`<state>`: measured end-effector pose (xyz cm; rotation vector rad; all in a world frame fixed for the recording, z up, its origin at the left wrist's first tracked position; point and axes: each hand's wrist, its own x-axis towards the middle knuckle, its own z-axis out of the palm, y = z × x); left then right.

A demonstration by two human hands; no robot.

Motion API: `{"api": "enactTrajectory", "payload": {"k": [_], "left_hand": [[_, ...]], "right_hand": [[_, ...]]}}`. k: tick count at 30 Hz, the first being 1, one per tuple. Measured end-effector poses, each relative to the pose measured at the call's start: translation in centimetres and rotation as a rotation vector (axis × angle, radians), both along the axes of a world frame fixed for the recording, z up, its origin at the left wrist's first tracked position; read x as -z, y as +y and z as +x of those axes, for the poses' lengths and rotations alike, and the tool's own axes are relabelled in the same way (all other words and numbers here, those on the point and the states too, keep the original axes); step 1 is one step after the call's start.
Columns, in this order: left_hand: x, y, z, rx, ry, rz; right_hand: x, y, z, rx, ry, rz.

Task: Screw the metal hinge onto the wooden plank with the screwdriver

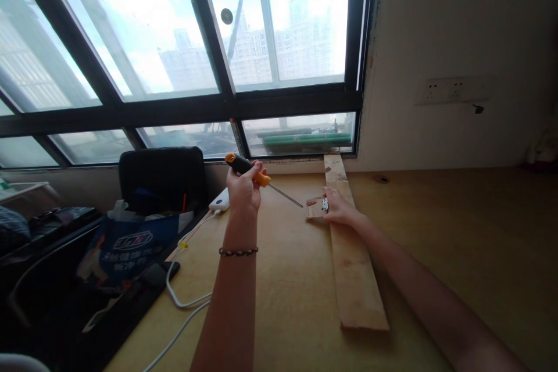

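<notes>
My left hand (244, 190) is wrapped round the black and orange handle of a screwdriver (264, 179). Its thin metal shaft slants down to the right, and the tip comes close to a small wooden block (314, 208). My right hand (342, 209) grips this block from its right side, with the fingers at a small silver metal piece (325, 204), which looks like a hinge, on the block's edge. Beneath that hand a long wooden plank (357, 279) lies lengthwise on the table. How the metal piece is fixed to the wood is too small to tell.
The wooden table (292, 302) carries a white power bank (220, 201) and a white cable (176, 296) left of my left arm. Beyond the table's left edge stand a black chair (161, 171) and a blue bag (131, 250). A window sill bounds the far side.
</notes>
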<state>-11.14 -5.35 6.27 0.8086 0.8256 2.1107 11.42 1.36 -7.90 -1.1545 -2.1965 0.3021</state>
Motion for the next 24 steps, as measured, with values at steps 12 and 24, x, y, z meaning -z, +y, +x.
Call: {"api": "enactTrajectory", "payload": {"k": [12, 24], "left_hand": [[0.2, -0.2, 2.7, 0.123, -0.033, 0.116], [0.0, 2.3, 8.4, 0.349, 0.02, -0.071]], "right_hand": [[-0.1, 0.6, 1.6, -0.074, 0.108, -0.037], [-0.2, 0.3, 1.8, -0.06, 0.162, -0.12]]}}
